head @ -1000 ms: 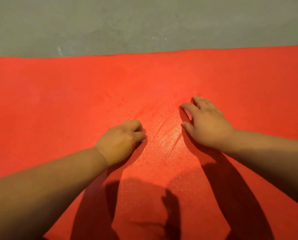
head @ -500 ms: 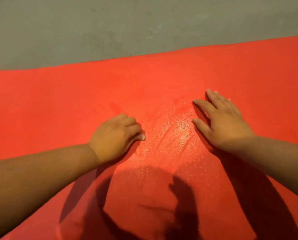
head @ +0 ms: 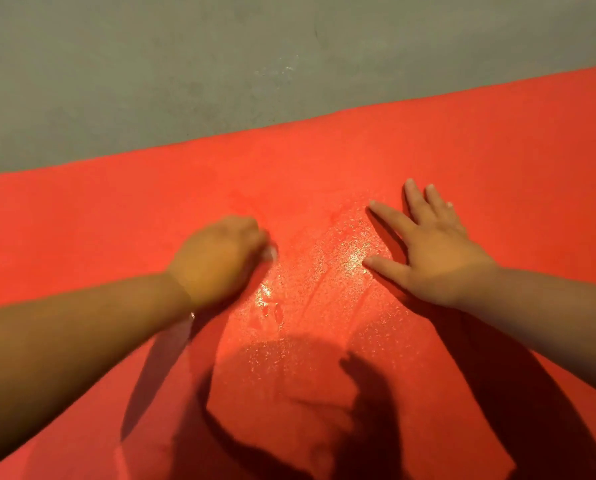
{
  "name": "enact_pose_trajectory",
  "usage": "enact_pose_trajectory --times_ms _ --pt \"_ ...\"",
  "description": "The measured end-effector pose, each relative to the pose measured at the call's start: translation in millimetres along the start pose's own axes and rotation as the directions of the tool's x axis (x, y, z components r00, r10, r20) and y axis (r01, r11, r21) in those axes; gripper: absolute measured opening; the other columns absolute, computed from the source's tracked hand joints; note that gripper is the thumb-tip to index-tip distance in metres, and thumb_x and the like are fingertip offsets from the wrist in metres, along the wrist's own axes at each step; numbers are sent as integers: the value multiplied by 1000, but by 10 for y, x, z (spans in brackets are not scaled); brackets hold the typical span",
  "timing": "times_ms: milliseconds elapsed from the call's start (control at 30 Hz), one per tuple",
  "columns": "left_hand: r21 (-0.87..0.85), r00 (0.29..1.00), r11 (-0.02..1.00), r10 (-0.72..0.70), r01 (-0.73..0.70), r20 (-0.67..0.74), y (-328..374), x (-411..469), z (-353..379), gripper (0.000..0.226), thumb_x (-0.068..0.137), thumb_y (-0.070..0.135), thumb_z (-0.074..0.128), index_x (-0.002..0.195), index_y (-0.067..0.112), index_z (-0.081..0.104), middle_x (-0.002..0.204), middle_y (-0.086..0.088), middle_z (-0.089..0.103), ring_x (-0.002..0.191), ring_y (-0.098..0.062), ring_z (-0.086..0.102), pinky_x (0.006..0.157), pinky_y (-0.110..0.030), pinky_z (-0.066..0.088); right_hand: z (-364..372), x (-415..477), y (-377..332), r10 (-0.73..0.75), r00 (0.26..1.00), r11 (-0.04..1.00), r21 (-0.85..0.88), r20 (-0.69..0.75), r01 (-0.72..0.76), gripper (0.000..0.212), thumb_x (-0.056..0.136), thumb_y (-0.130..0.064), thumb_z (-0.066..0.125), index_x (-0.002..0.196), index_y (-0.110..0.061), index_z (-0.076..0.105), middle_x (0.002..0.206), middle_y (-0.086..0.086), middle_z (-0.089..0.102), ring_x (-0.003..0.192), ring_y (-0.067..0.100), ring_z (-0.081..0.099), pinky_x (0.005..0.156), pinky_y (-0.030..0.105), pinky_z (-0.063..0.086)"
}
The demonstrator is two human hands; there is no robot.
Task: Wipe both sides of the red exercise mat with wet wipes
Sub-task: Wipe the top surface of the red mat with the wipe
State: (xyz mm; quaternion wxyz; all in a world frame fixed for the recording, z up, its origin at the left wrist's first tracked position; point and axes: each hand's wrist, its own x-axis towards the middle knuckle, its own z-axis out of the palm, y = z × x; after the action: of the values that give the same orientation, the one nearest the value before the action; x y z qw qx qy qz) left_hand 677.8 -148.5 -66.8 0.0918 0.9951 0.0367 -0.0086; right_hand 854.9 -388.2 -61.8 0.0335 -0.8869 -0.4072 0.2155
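Observation:
The red exercise mat (head: 324,174) lies flat on the floor and fills most of the view. A wet, glistening patch (head: 324,278) with streaks shows on it between my hands. My left hand (head: 216,258) is curled into a fist on the mat, blurred, with a small white bit of wet wipe (head: 272,252) peeking out at the fingertips. The rest of the wipe is hidden under the hand. My right hand (head: 431,244) lies flat on the mat with its fingers spread, just right of the wet patch.
Bare grey concrete floor (head: 220,71) lies beyond the mat's far edge. Shadows of my arms and head fall on the near part of the mat.
My right hand's fingers have straightened and spread out on the mat. The left hand stays curled and has shifted slightly left. The wet patch reaches nearer to me, and the view has tilted.

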Motion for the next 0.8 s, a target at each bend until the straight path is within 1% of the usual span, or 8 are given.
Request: enact_pose_trajectory --times_ms 133,233,367,467,567,600,700,800 --pt "-47 858 871 -490 489 -154 -443 521 -43 29 94 33 58 90 6 67 92 -19 59 91 -38 55 74 -40 39 -63 184 -9 94 995 995 -37 -45 -96 83 76 -77 39 146 -49 3 158 8 -13 143 41 -8 116 57 6" --pt "-73 981 981 -185 181 -50 41 127 40 27 95 36 53 85 14 65 82 -5 56 80 -29 57 66 -31 39 -214 309 60 220 975 975 -31 -7 -220 93 70 -80 47 146 -48 2 158 10 -11 140 52 -3 110 63 16" --pt "-182 985 973 157 -141 75 377 -156 70 21 89 35 51 81 18 60 79 1 52 74 -22 56 62 -30 44 -315 413 188 332 941 943 -40 57 -330 110 58 -86 50 147 -44 2 157 15 -1 137 55 5 107 65 24" --pt "-124 967 968 -231 218 -104 -71 512 79 28 94 35 55 89 9 64 90 -11 57 88 -32 56 73 -34 35 -269 429 182 350 934 936 -61 70 -346 108 61 -85 51 147 -44 -2 158 13 -5 139 52 1 107 66 23" --pt "-254 758 773 -628 581 -178 -356 958 27 25 94 32 57 85 9 60 95 -17 60 92 -34 55 70 -33 29 -267 449 192 365 928 930 -72 77 -360 109 61 -83 53 147 -44 -3 157 15 -7 139 53 -1 107 67 22" --pt "-240 770 785 -614 572 -174 -265 904 81 24 95 31 57 84 10 59 95 -17 60 91 -34 55 69 -33 28 -275 460 185 358 930 933 -64 84 -353 111 61 -83 53 148 -43 -2 157 16 -7 138 55 -1 107 67 22" --pt "-264 995 959 -103 104 19 385 316 131 19 95 27 54 86 12 58 87 -9 56 84 -27 53 73 -32 36 -327 455 166 361 927 933 -36 97 -359 111 61 -82 54 148 -42 -3 157 14 -9 139 53 -2 104 69 23" --pt "-311 920 889 380 -335 96 409 -4 86 12 86 19 62 83 20 50 77 -2 54 75 -16 44 67 -28 38 -349 450 118 363 923 932 -61 131 -358 111 62 -81 56 147 -41 -3 157 15 -11 139 53 -3 99 72 24"
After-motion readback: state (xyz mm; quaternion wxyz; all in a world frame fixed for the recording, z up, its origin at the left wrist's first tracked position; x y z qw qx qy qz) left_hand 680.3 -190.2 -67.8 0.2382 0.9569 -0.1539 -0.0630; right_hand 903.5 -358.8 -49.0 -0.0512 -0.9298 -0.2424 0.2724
